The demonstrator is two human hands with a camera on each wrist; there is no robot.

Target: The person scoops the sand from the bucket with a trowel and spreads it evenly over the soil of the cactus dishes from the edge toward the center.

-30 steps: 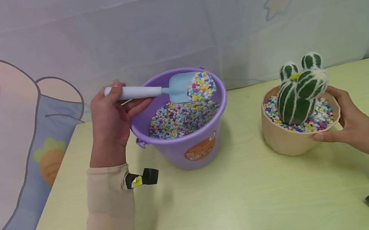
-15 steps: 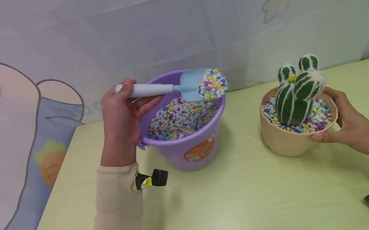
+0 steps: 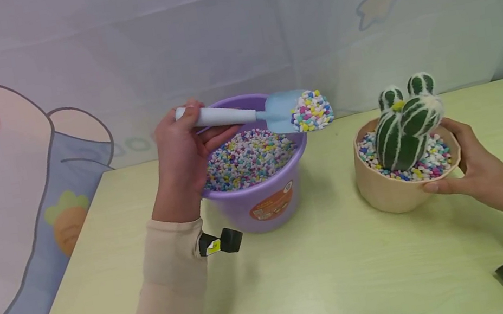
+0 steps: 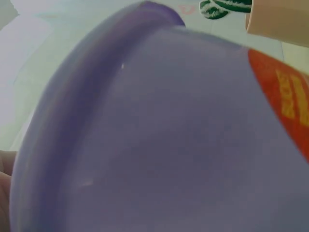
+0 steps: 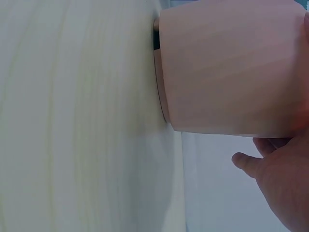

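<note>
My left hand (image 3: 182,157) grips the white handle of a small light-blue shovel (image 3: 281,111), its blade level and heaped with colored pebbles (image 3: 312,111). The blade is past the right rim of a purple bucket (image 3: 259,208), which holds more of the same pebbles. On the right stands a beige flowerpot (image 3: 390,192) with a striped green cactus (image 3: 400,144) set in pebbles. My right hand (image 3: 483,169) holds that pot by its right side, thumb at the front and fingers partly hidden behind. The bucket wall (image 4: 169,135) fills most of the left wrist view.
A pale wooden table (image 3: 326,282) carries the bucket and the pot. Behind it hangs a printed cloth (image 3: 222,35) with a cartoon animal on the left. An orange label (image 3: 271,206) is on the bucket's front.
My left hand has carried the loaded shovel to the right, from above the bucket to beyond its right rim. The right hand and the pot have stayed nearly still.
</note>
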